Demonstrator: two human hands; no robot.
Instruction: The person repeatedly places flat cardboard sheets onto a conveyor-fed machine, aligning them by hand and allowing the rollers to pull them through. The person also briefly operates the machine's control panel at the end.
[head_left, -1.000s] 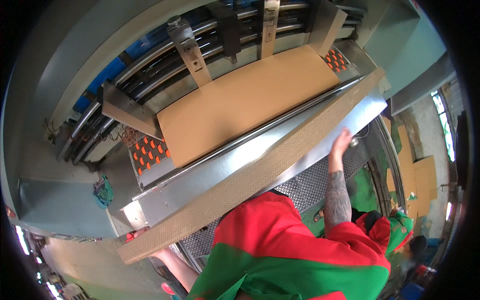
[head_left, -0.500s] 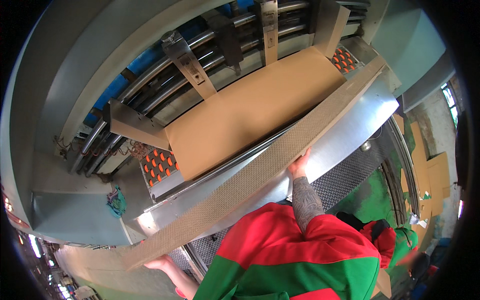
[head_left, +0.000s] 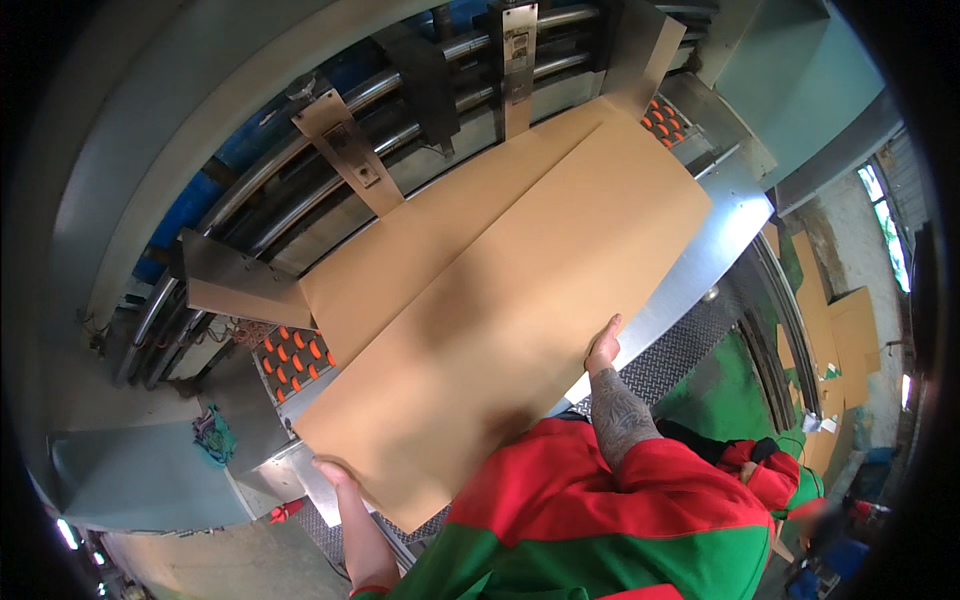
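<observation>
A stack of brown cardboard sheets [head_left: 510, 300] slants across the middle with a broad flat face up. Its far side overlaps another brown cardboard stack [head_left: 400, 255] on the machine's feed table. My left hand [head_left: 338, 478] grips the near left edge, its thumb up by the edge and the other fingers hidden beneath. On the near right edge my right hand [head_left: 603, 347] also takes hold, thumb along the side, fingers mostly under the cardboard. Below the held stack, part of a shiny metal shelf [head_left: 735, 215] shows.
Metal guide plates [head_left: 345, 150] and steel bars stand behind the cardboard. Orange rollers [head_left: 292, 362] show at the left end. A teal rag [head_left: 214, 436] lies on the machine at left. A person in red and green [head_left: 775, 475] is at lower right, near cardboard pieces [head_left: 850, 340].
The held stack has tipped from on edge, corrugated side showing, to nearly flat. It now covers part of the stack behind, and both hands have turned with it.
</observation>
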